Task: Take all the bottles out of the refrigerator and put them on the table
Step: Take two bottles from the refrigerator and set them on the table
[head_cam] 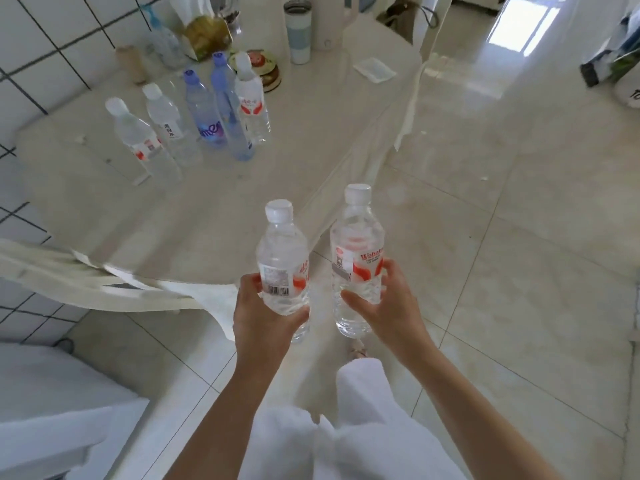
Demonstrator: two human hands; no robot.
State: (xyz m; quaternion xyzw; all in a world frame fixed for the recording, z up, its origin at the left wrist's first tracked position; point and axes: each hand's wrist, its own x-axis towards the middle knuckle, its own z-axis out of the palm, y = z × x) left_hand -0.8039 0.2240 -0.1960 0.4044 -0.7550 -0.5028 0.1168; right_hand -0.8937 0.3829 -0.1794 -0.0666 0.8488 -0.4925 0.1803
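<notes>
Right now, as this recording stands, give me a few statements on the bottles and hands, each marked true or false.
1. The left hand grips a white-capped bottle. True.
2. The right hand is empty. False: it holds a second bottle.
3. Five bottles stand in a row on the table. True.
4. Both held bottles already rest on the table. False: they are carried in the air, near its edge.

left hand [263, 317] gripping a clear bottle [283, 258], right hand [388, 306] gripping a second clear bottle [356, 251], both upright near the table [242, 188] edge. five bottles [204, 112] standing on the table, near a tumbler [299, 32].
</notes>
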